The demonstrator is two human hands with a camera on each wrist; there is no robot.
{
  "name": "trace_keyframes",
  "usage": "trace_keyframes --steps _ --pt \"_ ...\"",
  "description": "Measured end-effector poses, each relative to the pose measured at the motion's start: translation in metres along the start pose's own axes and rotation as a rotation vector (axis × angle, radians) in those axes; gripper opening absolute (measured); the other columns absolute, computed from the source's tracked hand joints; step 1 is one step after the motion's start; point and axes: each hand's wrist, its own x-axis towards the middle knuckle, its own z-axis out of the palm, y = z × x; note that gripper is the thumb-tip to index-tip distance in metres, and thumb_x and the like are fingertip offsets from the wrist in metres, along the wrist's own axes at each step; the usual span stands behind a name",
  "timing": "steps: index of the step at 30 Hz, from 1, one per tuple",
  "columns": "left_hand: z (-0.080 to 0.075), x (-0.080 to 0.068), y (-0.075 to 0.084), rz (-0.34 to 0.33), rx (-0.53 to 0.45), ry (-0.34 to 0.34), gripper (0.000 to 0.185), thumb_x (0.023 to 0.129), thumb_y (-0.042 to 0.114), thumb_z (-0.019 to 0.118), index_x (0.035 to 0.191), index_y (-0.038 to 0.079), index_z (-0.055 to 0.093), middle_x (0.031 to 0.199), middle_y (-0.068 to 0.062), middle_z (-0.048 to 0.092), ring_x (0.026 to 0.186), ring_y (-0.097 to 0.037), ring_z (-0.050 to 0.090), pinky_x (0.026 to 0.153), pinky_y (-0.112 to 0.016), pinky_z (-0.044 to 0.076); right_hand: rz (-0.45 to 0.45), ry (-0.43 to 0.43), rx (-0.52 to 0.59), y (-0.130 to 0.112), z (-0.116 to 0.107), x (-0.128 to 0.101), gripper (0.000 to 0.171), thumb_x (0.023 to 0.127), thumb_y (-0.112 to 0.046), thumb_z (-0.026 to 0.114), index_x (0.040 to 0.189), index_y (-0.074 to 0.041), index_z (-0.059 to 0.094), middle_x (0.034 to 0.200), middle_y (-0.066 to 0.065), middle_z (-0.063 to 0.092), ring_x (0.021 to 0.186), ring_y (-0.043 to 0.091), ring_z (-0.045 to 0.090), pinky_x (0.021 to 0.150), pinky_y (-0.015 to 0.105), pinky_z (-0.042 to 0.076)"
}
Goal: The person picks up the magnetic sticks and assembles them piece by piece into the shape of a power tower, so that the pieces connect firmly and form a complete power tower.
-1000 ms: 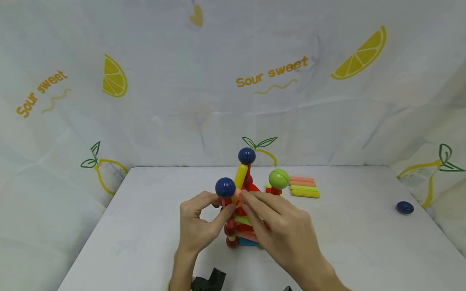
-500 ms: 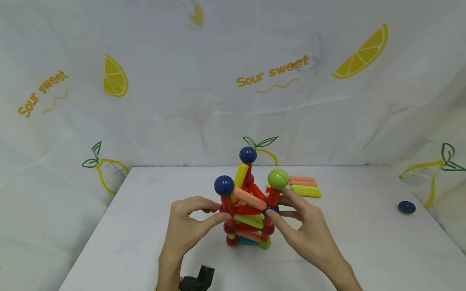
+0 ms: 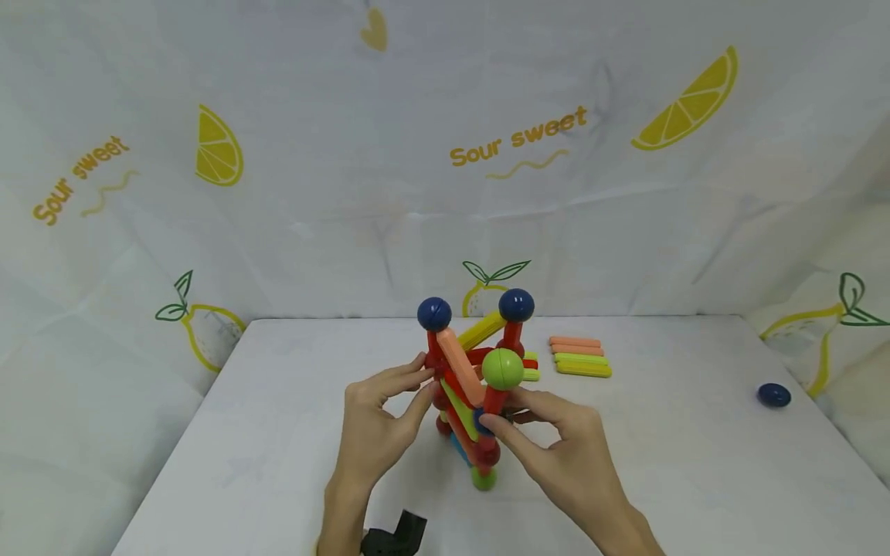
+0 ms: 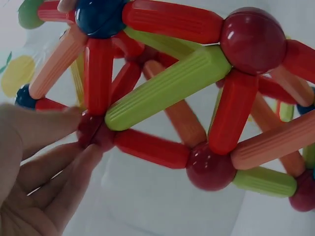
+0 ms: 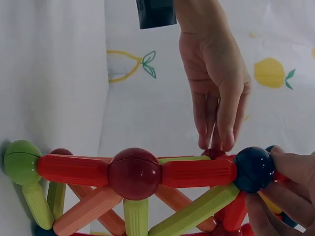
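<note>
Pinching the rod-and-ball tower (image 3: 473,386), left hand (image 3: 378,432) and right hand (image 3: 563,455), loose sticks (image 3: 580,355) on table (image 3: 278,432)

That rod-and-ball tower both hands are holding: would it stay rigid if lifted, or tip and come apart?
The rod-and-ball tower probably stays fairly stiff, since diagonal rods brace its frames. It looks tall over a narrow foot, so a sideways push may tip it. The left hand and right hand pinch ball joints, and those joints seem likeliest to separate.

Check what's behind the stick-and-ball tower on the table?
Behind the tower, to its right, loose sticks in orange, yellow and green lie side by side on the table. The tower and both hands hide the tabletop directly behind it.
</note>
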Motion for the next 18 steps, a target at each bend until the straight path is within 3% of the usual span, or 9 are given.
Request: trace_keyframes --steps 3,6,8,10,12,14,16,18 --pt "-0.008 -0.003 0.0 -0.028 -0.006 -0.203 0.041 0.089 0.008 0.078 0.129 0.008 0.071 0.144 -0.012 0.062 0.128 -0.03 0.065 0.094 -0.046 0.06 -0.015 -0.013 -0.023 -0.004 0.006 -0.003 0.034 0.08 -0.012 0.086 0.113 -0.017 0.078 0.1 -0.007 0.079 0.084 0.002 0.07 0.076 0.019 0.06" --pt "-0.018 -0.008 0.002 -0.019 -0.033 -0.431 0.072 0.09 0.019 0.078 0.154 0.013 0.046 0.166 -0.012 0.034 0.145 -0.035 0.048 0.103 -0.052 0.055 -0.052 -0.065 -0.033 -0.006 0.013 -0.005 0.04 0.079 -0.01 0.086 0.117 -0.014 0.076 0.105 -0.006 0.077 0.088 0.004 0.069 0.078 0.02 0.061" --pt "-0.022 -0.009 0.005 -0.019 -0.039 -0.51 0.087 0.087 0.029 0.081 0.16 0.019 0.034 0.171 -0.009 0.022 0.15 -0.036 0.041 0.107 -0.058 0.05 -0.086 -0.127 -0.033 -0.008 0.016 -0.007 0.046 0.08 -0.008 0.085 0.124 -0.01 0.073 0.114 -0.003 0.075 0.095 0.008 0.071 0.081 0.023 0.062" --pt "-0.022 -0.01 0.007 -0.021 -0.043 -0.511 0.089 0.084 0.037 0.083 0.159 0.024 0.036 0.171 -0.006 0.021 0.152 -0.035 0.038 0.107 -0.06 0.049 -0.114 -0.212 -0.03 -0.008 0.019 -0.009 0.055 0.082 -0.006 0.083 0.134 -0.008 0.066 0.124 0.001 0.071 0.104 0.014 0.07 0.084 0.026 0.062" --pt "-0.02 -0.008 0.009 -0.034 -0.043 -0.468 0.081 0.083 0.04 0.085 0.153 0.029 0.046 0.167 -0.001 0.033 0.154 -0.033 0.035 0.11 -0.063 0.045 -0.127 -0.299 -0.021 -0.008 0.019 -0.009 0.061 0.086 -0.005 0.08 0.143 -0.006 0.059 0.135 0.004 0.065 0.111 0.017 0.068 0.086 0.027 0.061" --pt "-0.018 -0.006 0.01 -0.048 -0.05 -0.422 0.07 0.082 0.037 0.086 0.144 0.03 0.056 0.161 0.001 0.043 0.152 -0.03 0.039 0.11 -0.061 0.045 -0.148 -0.328 -0.01 -0.008 0.019 -0.009 0.062 0.086 -0.004 0.079 0.144 -0.007 0.057 0.137 0.004 0.062 0.111 0.017 0.067 0.085 0.025 0.061" --pt "-0.017 -0.004 0.01 -0.049 -0.066 -0.38 0.059 0.081 0.032 0.088 0.135 0.03 0.064 0.149 0.005 0.058 0.146 -0.024 0.048 0.109 -0.053 0.051 -0.201 -0.268 0.02 -0.005 0.016 -0.008 0.058 0.085 0.0 0.08 0.139 -0.006 0.062 0.13 0.004 0.065 0.103 0.013 0.068 0.081 0.021 0.061" --pt "-0.017 -0.004 0.009 -0.057 -0.059 -0.324 0.052 0.08 0.028 0.089 0.128 0.028 0.069 0.135 0.008 0.069 0.131 -0.017 0.063 0.101 -0.044 0.057 -0.281 -0.108 0.063 0.002 0.011 -0.006 0.043 0.085 0.0 0.079 0.127 -0.003 0.071 0.115 0.005 0.07 0.093 0.009 0.068 0.074 0.016 0.059"
